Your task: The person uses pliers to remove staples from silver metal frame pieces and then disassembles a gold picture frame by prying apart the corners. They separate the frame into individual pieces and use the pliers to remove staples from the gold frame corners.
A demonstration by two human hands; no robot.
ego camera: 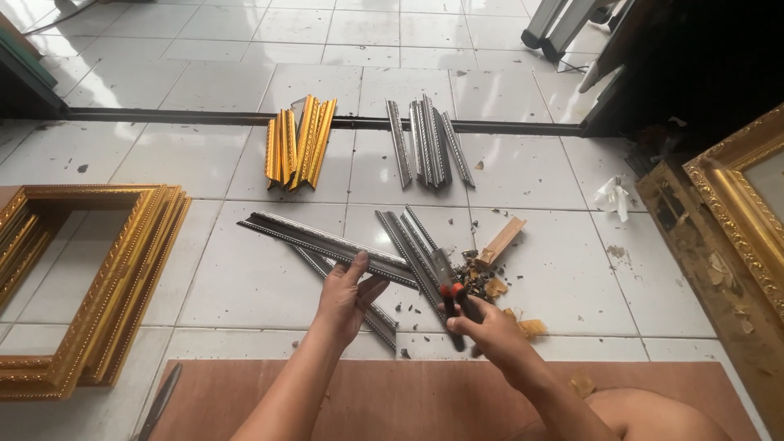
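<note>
My left hand (347, 298) grips the end of a long silver frame moulding strip (327, 239) that lies on the white tile floor. My right hand (482, 327) is closed around a plier-like tool with red and black handles (453, 300), its jaws pointing away from me over other silver moulding pieces (408, 241). A small heap of dark scraps (474, 273) and a wooden block (501, 241) lie just beyond the tool.
A bundle of gold moulding pieces (298, 143) and a bundle of silver ones (429, 143) lie farther off. Stacked gold frames (122, 278) are at left, an ornate gold frame (735, 212) at right. A brown board (408, 400) is beneath my arms.
</note>
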